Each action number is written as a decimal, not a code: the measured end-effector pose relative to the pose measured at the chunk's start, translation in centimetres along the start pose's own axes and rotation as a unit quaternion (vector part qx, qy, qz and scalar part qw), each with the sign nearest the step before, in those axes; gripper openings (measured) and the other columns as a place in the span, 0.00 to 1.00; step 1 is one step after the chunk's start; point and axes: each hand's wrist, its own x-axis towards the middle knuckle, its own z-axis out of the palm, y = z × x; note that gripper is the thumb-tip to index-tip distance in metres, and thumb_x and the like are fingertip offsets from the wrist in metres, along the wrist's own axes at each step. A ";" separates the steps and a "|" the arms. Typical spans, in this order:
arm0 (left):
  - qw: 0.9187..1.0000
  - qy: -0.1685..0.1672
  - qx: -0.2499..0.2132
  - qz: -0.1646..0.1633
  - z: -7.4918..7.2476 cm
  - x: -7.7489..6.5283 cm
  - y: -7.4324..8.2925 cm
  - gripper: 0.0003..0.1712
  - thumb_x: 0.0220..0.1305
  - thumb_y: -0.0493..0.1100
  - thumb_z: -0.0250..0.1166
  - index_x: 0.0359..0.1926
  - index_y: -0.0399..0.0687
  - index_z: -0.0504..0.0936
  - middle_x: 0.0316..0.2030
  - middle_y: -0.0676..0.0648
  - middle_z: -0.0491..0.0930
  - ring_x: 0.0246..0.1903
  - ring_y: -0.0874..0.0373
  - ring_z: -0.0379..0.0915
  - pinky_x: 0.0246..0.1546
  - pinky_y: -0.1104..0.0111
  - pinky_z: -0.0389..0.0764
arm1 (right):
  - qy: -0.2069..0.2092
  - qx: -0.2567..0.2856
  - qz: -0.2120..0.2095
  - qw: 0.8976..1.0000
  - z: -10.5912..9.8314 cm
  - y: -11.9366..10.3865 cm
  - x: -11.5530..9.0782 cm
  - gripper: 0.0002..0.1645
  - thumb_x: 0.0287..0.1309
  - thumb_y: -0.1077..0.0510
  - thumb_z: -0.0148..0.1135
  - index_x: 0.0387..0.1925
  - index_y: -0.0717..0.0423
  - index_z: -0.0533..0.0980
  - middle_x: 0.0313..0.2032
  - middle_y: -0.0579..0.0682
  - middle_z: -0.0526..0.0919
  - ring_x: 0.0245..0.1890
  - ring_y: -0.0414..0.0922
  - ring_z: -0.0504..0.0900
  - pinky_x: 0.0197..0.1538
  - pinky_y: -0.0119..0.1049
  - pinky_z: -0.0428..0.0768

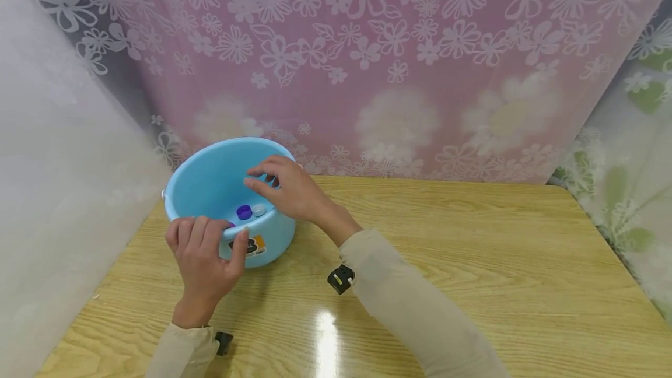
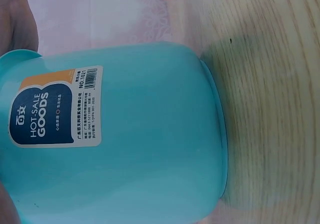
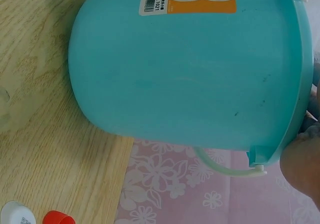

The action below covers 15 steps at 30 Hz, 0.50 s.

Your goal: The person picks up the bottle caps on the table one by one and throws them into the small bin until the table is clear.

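Note:
A light-blue bucket [image 1: 280, 232] stands upright at the left of the wooden table. My left hand [image 1: 206, 258] grips its near rim, fingers hooked over the edge and thumb against the outside. Over the right part of the opening is my right hand [image 1: 294, 188], its thumb and fingers loosely bent and apart, with nothing seen between them. Inside the bucket lie a purple bottle cap [image 1: 244, 212] and a pale cap [image 1: 259, 210] beside it. A second purple piece [image 1: 231, 225] peeks out by the left fingertips. The rest of the inside is partly hidden by the near wall.
In the right wrist view, a white cap [image 3: 18, 214] and a red cap [image 3: 59, 218] lie on the table. A printed label [image 2: 55, 106] faces the near side of the bucket. Flowered pink cloth [image 1: 388, 74] hangs behind the table's back edge.

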 end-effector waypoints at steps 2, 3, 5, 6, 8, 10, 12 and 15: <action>1.000 0.000 0.000 0.001 0.0 0.0 0.0 0.28 0.65 0.58 0.55 0.21 0.38 0.70 0.17 0.43 0.63 0.23 0.42 0.58 0.39 0.48 0.55 | 0.000 -0.003 -0.001 1.000 0.0 0.0 -0.1 0.21 0.69 0.48 0.52 0.55 0.53 0.77 0.49 0.44 0.77 0.42 0.37 0.75 0.45 0.27 0.72; 1.000 0.000 0.000 0.001 0.0 -0.1 0.0 0.28 0.65 0.58 0.55 0.21 0.38 0.70 0.17 0.43 0.63 0.23 0.42 0.58 0.39 0.48 0.55 | 0.000 -0.003 -0.002 1.000 0.0 -0.1 -0.1 0.21 0.69 0.48 0.52 0.55 0.53 0.77 0.49 0.44 0.77 0.42 0.36 0.75 0.45 0.27 0.72; 1.000 -0.001 0.001 0.002 0.0 -0.1 -0.1 0.28 0.65 0.58 0.55 0.21 0.38 0.70 0.17 0.43 0.63 0.23 0.42 0.58 0.39 0.48 0.55 | 0.001 -0.001 -0.002 1.000 0.0 -0.1 -0.1 0.20 0.69 0.48 0.52 0.55 0.53 0.77 0.49 0.44 0.77 0.42 0.36 0.75 0.45 0.26 0.72; 1.000 -0.002 0.000 0.002 0.0 -0.1 -0.1 0.28 0.65 0.58 0.55 0.21 0.38 0.70 0.18 0.43 0.63 0.23 0.42 0.58 0.39 0.48 0.55 | 0.002 0.003 -0.001 1.000 0.0 -0.1 -0.1 0.20 0.69 0.48 0.52 0.55 0.54 0.77 0.49 0.44 0.77 0.42 0.36 0.75 0.46 0.27 0.72; 1.000 -0.006 0.000 0.002 -0.1 -0.2 -0.1 0.28 0.65 0.58 0.55 0.21 0.38 0.70 0.18 0.43 0.63 0.23 0.42 0.58 0.39 0.47 0.55 | 0.006 0.017 0.003 1.000 -0.1 -0.2 -0.1 0.20 0.69 0.48 0.52 0.54 0.54 0.77 0.49 0.44 0.77 0.42 0.36 0.75 0.46 0.27 0.72; 1.000 -0.011 0.002 0.001 -0.1 -0.2 -0.2 0.28 0.65 0.58 0.55 0.21 0.38 0.70 0.18 0.43 0.63 0.23 0.42 0.58 0.39 0.47 0.54 | 0.014 0.036 0.008 0.999 -0.1 -0.3 -0.2 0.20 0.69 0.48 0.52 0.54 0.55 0.77 0.48 0.44 0.77 0.42 0.37 0.75 0.46 0.28 0.73; 1.000 -0.012 0.001 0.000 -0.1 -0.1 -0.2 0.28 0.65 0.58 0.55 0.21 0.39 0.70 0.18 0.43 0.63 0.23 0.42 0.58 0.38 0.48 0.54 | 0.023 0.057 0.012 0.998 -0.3 -0.4 -0.2 0.20 0.69 0.49 0.52 0.54 0.55 0.77 0.47 0.45 0.77 0.41 0.38 0.75 0.46 0.28 0.73; 1.000 -0.015 -0.001 0.002 -0.1 0.0 -0.1 0.27 0.65 0.58 0.55 0.21 0.39 0.70 0.18 0.44 0.63 0.22 0.43 0.58 0.38 0.48 0.54 | 0.042 0.079 0.019 0.996 -0.5 -0.3 -0.4 0.19 0.69 0.49 0.52 0.53 0.56 0.77 0.46 0.44 0.77 0.40 0.38 0.75 0.44 0.29 0.73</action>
